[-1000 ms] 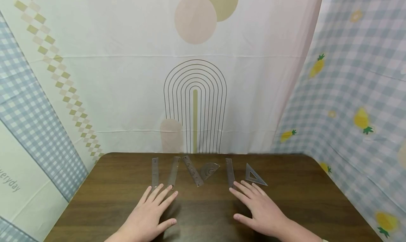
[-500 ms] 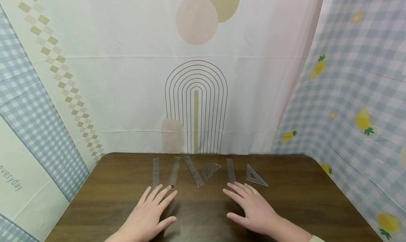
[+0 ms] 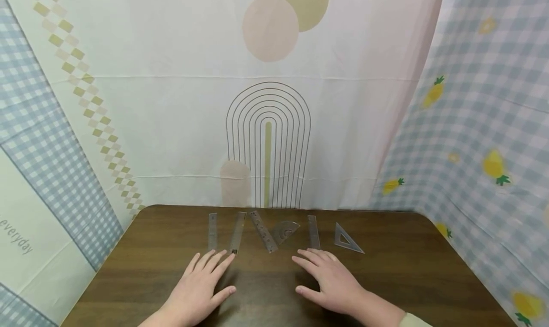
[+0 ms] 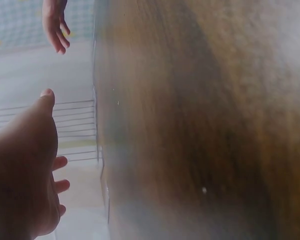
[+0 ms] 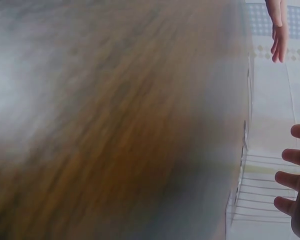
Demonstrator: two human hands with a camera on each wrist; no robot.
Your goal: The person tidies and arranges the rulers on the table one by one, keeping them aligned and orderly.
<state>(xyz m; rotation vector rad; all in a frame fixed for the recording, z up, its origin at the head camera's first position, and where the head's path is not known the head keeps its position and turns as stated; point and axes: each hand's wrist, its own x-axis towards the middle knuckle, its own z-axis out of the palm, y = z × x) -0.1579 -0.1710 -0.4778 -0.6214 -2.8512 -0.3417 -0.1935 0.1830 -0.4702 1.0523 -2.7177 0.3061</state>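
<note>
Only head view: black-ended ruler (image 3: 238,231)

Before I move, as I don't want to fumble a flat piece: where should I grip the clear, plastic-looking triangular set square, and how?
I'd pinch the near-right corner of the set square, coming from the near side with the right hand: its centre is cut away, but that tip looks solid. It appears to lie flat on the dark brown wood-grained table, so probably lift the edge first.
</note>
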